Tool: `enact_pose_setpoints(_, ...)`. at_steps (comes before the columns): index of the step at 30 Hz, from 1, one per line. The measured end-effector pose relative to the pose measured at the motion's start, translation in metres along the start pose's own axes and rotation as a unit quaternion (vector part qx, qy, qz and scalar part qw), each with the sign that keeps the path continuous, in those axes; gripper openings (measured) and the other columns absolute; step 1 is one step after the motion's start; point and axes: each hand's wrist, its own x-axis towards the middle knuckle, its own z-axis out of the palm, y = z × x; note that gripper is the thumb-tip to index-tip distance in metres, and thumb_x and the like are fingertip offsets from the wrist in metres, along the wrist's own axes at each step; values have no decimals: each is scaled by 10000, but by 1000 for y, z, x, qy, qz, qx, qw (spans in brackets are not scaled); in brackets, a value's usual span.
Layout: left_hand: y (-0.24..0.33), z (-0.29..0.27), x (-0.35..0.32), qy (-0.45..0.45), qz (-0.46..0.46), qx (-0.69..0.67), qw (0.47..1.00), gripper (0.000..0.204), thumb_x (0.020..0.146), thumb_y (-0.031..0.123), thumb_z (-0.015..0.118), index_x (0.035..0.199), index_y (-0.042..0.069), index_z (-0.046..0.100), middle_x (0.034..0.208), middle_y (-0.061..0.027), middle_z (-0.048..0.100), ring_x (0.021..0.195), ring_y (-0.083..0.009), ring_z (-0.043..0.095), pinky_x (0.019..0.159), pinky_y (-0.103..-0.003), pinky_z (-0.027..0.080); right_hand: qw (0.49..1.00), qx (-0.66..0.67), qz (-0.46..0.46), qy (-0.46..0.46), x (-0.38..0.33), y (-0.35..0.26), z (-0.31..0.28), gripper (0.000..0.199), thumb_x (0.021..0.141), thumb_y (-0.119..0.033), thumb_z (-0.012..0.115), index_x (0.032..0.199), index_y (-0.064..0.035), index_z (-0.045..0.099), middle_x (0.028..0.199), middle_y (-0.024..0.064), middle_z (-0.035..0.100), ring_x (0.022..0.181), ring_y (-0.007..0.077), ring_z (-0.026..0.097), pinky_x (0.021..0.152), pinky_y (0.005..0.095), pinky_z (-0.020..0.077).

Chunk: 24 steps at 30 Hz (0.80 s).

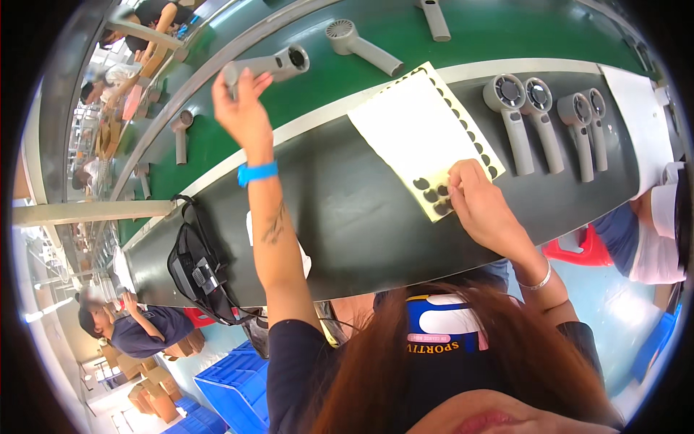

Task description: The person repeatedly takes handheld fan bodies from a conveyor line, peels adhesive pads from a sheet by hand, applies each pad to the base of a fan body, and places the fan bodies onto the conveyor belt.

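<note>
While L hand (244, 108) is at handle of fan (273, 66), upper left of frame (can't tell if closed), R hand (477, 201) has fingertips together by dots (421, 184) on sheet (412, 126), right of ctr. Prob. fan + dot pickup step; next calls for steady pinch.

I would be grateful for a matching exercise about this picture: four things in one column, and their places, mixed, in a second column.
Things
1. Left hand
2. Right hand
3. Black bag
4. Silver bracelet

Places
A. On the left part of the dark table
B. Around the right wrist
C. At a grey handheld fan, over the green surface
D. At the near corner of the sheet with dark round spots

Right pairs: 1-C, 2-D, 3-A, 4-B
</note>
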Motion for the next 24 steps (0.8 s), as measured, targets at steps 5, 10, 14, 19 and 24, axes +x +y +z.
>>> enact_pose_setpoints(5,88,14,-71,-103,83,72,989,418,877,-10,556,1280,-54,453,1151,-185,572,775,-214,647,676,-304,563,998,64,-1,5,1,4,-3,87,878,-2,535,920,-10,459,886,122,509,741,271,535,686,342,448)
enact_pose_setpoints(10,106,35,-129,-316,207,302,875,473,718,28,710,1176,56,598,1108,-121,639,927,-260,649,776,-321,530,987,124,-12,96,-5,-8,-19,90,854,22,570,894,1,493,812,88,506,705,198,500,673,288,432)
enact_pose_setpoints(14,94,45,-153,-343,87,195,915,451,741,-80,642,1177,21,589,1118,-121,643,952,-217,653,760,-292,538,979,142,-40,138,-7,-19,-38,96,837,37,590,889,4,516,790,43,506,706,134,464,680,247,410)
enact_pose_setpoints(19,92,52,-170,-352,-18,66,933,464,755,-140,591,1199,-7,570,1193,-160,588,891,-229,670,723,-285,577,945,278,-79,154,-13,-40,-50,310,790,114,609,1029,-19,462,851,48,537,865,158,573,794,262,450)
enact_pose_setpoints(24,96,62,-181,-325,-113,-2,939,461,739,-150,588,1172,6,606,1201,-140,596,840,-161,648,712,-261,570,947,303,-77,69,-9,-47,-56,326,803,133,593,1030,-28,423,857,53,534,1031,205,601,822,276,489)
